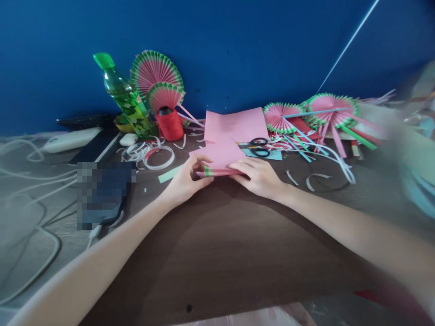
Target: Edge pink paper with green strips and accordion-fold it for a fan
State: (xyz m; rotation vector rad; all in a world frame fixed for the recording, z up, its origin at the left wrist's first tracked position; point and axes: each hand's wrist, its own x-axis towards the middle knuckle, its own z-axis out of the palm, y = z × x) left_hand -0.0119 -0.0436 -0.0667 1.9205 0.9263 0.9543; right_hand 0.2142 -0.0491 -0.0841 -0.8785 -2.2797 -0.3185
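Both hands hold a sheet of pink paper [222, 155] with a green strip at its edge, over the middle of the table. Its near edge is gathered into narrow folded layers. My left hand [186, 181] pinches the left end, thumb below and fingers above. At the right end, my right hand [256, 176] grips the layers between thumb and fingers. Just behind lie black-handled scissors [260, 147], partly covered by the paper. Another pink sheet [234, 124] rests farther back against the wall.
On the left are a green-capped bottle [124, 97], a red thread spool [170, 124], a tape ring [159, 157], a phone [107, 194] and white cables. Pleated pink-and-green fans [158, 72] lean at the back, with more fans [331, 111] at right. Paper scraps [316, 179] lie about.
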